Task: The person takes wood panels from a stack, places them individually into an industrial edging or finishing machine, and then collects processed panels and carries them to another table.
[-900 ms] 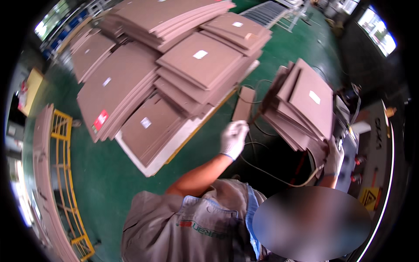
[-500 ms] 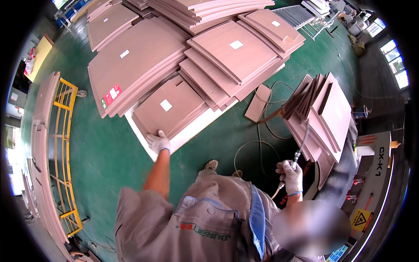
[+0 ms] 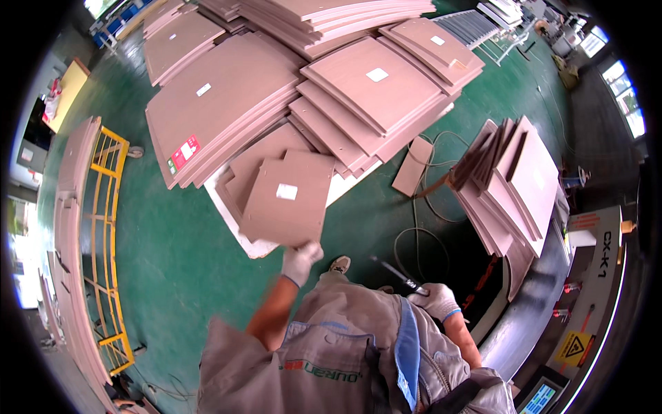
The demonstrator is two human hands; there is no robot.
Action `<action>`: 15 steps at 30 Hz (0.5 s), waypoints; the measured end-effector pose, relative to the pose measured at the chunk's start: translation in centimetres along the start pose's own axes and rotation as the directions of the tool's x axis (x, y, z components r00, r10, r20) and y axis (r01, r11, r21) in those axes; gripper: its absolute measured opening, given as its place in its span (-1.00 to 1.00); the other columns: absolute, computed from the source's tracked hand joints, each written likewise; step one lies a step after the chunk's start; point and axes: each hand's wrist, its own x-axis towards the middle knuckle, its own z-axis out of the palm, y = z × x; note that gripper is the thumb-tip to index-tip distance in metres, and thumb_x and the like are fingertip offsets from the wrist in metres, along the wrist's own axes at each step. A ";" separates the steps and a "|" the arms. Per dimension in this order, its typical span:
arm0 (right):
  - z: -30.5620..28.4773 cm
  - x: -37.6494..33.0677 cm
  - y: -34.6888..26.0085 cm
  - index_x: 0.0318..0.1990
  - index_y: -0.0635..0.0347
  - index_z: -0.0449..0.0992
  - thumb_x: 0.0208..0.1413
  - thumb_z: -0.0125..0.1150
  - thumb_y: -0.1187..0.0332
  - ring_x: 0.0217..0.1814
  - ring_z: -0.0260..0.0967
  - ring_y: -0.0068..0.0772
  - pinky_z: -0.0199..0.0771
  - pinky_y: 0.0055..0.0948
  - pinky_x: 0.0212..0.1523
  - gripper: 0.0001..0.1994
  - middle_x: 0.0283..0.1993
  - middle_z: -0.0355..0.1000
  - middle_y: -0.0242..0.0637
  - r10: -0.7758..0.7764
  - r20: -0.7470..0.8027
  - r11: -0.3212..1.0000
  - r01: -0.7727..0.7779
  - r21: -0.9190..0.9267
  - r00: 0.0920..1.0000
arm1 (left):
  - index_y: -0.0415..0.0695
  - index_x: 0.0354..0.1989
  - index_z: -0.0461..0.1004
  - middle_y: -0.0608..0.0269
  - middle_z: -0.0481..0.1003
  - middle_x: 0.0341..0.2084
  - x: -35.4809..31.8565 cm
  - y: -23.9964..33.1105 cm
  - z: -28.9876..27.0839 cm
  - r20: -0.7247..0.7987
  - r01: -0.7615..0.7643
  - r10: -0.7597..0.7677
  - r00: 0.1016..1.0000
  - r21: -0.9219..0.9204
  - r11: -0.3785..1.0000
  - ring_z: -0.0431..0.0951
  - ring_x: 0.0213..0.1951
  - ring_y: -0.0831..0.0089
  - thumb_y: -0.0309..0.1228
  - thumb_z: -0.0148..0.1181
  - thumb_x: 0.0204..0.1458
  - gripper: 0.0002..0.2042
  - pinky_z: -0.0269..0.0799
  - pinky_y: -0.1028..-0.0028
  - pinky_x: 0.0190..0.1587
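Grips a flat brown board (image 3: 288, 203) by its near edge in the closed fingers of the white-gloved left hand (image 3: 302, 262), over stacked brown panels (image 3: 258, 153) at left, and curls the white-gloved right hand (image 3: 436, 301) round a thin black wand (image 3: 409, 282), possibly risking a slip through one-handed support.

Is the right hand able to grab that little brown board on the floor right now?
Probably not: the right hand holds a thin dark tool, and the little board lies farther out on the green floor.
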 end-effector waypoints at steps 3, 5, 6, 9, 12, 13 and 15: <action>1.0 -1.5 5.5 -0.33 0.19 0.67 -0.05 0.56 -0.21 -0.43 0.51 -0.09 0.48 -0.19 -0.31 -0.44 -0.49 0.55 -0.15 0.080 -0.291 0.980 -0.022 0.196 0.953 | -0.23 -0.27 0.57 0.23 0.56 -0.37 -7.8 -0.6 4.8 0.124 -0.142 0.096 0.988 0.436 0.889 0.58 -0.27 0.35 -0.37 0.20 0.25 -0.84 0.50 0.32 -0.19; 0.8 -3.4 8.5 -0.28 0.19 0.69 -0.02 0.57 -0.15 -0.42 0.49 -0.32 0.48 -0.23 -0.29 -0.48 -0.47 0.55 -0.22 0.219 -0.230 0.942 -0.143 0.304 0.948 | -0.27 -0.34 0.60 0.23 0.60 -0.40 -11.2 1.1 7.7 0.353 -0.343 0.077 0.932 0.797 0.497 0.58 -0.29 0.36 -0.42 0.17 0.19 -0.82 0.50 0.39 -0.24; 1.1 -4.3 9.9 -0.26 0.20 0.69 0.01 0.56 -0.13 -0.40 0.49 -0.36 0.48 -0.24 -0.29 -0.50 -0.46 0.56 -0.24 0.205 -0.243 0.938 -0.120 0.326 0.948 | -0.28 -0.32 0.61 0.21 0.62 -0.37 -11.9 -0.7 7.0 0.227 -0.083 -0.080 0.971 0.627 0.775 0.59 -0.28 0.34 -0.44 0.16 0.17 -0.83 0.51 0.37 -0.22; 4.6 -7.2 15.7 -0.20 0.22 0.66 0.13 0.51 -0.05 -0.37 0.48 -0.46 0.50 -0.30 -0.28 -0.55 -0.42 0.57 -0.32 0.300 -0.234 0.831 -0.133 0.541 0.925 | -0.30 -0.25 0.63 0.17 0.65 -0.29 -13.5 -4.8 8.2 0.216 0.269 -0.382 0.898 0.416 0.868 0.61 -0.25 0.33 -0.44 0.17 0.17 -0.82 0.52 0.36 -0.17; 10.0 -9.6 20.1 -0.17 0.25 0.59 0.25 0.38 -0.06 -0.34 0.49 -0.38 0.51 -0.30 -0.21 -0.54 -0.41 0.55 -0.27 0.497 -0.213 0.415 -0.014 0.910 0.841 | -0.32 -0.19 0.63 0.15 0.65 -0.22 -14.7 -5.8 13.7 0.348 0.170 -0.442 0.827 0.595 0.786 0.63 -0.22 0.35 -0.41 0.18 0.19 -0.79 0.54 0.36 -0.14; 11.1 -11.1 21.6 -0.20 0.23 0.55 0.29 0.36 -0.03 -0.38 0.45 -0.46 0.48 -0.34 -0.27 -0.58 -0.45 0.51 -0.32 0.572 -0.164 0.212 0.049 0.976 0.804 | -0.33 -0.16 0.63 0.14 0.65 -0.20 -15.0 -6.3 16.0 0.397 0.113 -0.481 0.781 0.668 0.736 0.63 -0.21 0.36 -0.40 0.19 0.19 -0.77 0.54 0.36 -0.12; 13.0 -14.5 25.4 -0.30 0.15 0.48 0.31 0.34 -0.03 -0.53 0.36 -0.52 0.40 -0.41 -0.46 -0.60 -0.51 0.43 -0.37 0.711 -0.100 0.029 0.114 0.993 0.696 | -0.34 -0.12 0.63 0.13 0.66 -0.16 -16.0 -6.5 20.2 0.504 -0.054 -0.546 0.669 0.766 0.641 0.64 -0.19 0.37 -0.38 0.20 0.20 -0.75 0.55 0.37 -0.10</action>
